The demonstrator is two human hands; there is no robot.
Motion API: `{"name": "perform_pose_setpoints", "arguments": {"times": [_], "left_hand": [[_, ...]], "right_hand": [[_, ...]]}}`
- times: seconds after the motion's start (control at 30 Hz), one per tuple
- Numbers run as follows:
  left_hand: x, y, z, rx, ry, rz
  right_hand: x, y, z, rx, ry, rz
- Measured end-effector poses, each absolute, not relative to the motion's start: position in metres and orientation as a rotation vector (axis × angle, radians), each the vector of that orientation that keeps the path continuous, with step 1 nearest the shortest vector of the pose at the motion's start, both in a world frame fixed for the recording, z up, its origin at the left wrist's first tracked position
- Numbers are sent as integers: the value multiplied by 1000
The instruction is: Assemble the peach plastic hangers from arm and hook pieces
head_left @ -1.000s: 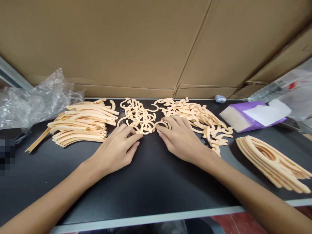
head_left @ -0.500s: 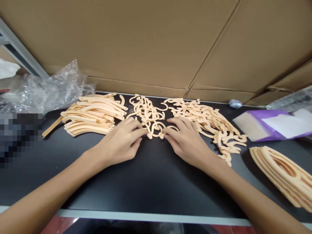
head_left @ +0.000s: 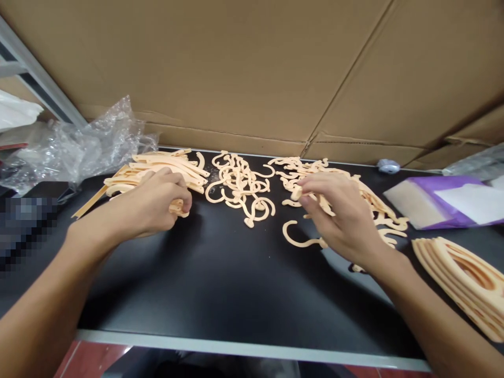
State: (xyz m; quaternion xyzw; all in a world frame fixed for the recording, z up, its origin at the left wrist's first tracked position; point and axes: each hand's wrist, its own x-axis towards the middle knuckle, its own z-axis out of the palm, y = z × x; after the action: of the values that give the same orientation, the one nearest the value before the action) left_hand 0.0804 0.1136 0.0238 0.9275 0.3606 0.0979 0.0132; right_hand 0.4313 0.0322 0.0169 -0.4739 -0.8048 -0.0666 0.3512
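Observation:
My left hand (head_left: 155, 202) is closed, palm down, around several cream plastic hanger arms (head_left: 180, 208); only their ends show past the fingers. Beneath and behind it lies a pile of long curved hanger arms (head_left: 169, 163). My right hand (head_left: 340, 212) is closed over the right-hand pile of smaller curved hanger pieces (head_left: 285, 164). A hook (head_left: 301, 243) sticks out from under its palm, and its thumb and forefinger pinch a small cream piece (head_left: 296, 193). Between the hands a tangle of loose hanger hooks (head_left: 240, 178) lies on the black table.
Nested cream hanger frames (head_left: 457, 278) stand at the right edge. Behind them are a purple tissue pack (head_left: 429, 184) and a small pale object (head_left: 388, 166). Crumpled clear plastic (head_left: 94, 142) lies at the back left. A cardboard wall (head_left: 220, 68) closes off the table's back.
Both hands have moved apart from the middle hooks, the left onto the long arms and the right onto the right-hand pile. A hook now sticks out from my right hand.

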Motion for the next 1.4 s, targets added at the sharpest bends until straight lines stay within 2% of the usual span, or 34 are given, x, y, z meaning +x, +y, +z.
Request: {"name": "perform_pose_setpoints", "arguments": {"times": [0.2, 0.37, 0.47, 0.67, 0.77, 0.83, 1.07, 1.4], "left_hand": [[81, 114, 24, 2894, 1125, 362], [93, 100, 33, 2915, 1086, 315], [106, 86, 43, 2778, 915, 220], [131, 62, 49, 2446, 718, 173], [144, 56, 38, 2437, 704, 268], [152, 54, 28, 2502, 675, 385], [163, 54, 4, 2699, 543, 620], [166, 51, -6, 2735, 590, 660]], "right_hand": [[444, 27, 24, -1273, -1959, -340], [432, 20, 26, -1211, -1988, -212], [423, 12, 32, -1256, -1991, 59], [413, -4, 45, -1364, -2082, 1138], [411, -2, 38, -1367, -2076, 1317], [411, 3, 30, -1407, -2008, 1263], [410, 14, 19, -1435, -1988, 723], [404, 7, 13, -1292, -2204, 566]]}}
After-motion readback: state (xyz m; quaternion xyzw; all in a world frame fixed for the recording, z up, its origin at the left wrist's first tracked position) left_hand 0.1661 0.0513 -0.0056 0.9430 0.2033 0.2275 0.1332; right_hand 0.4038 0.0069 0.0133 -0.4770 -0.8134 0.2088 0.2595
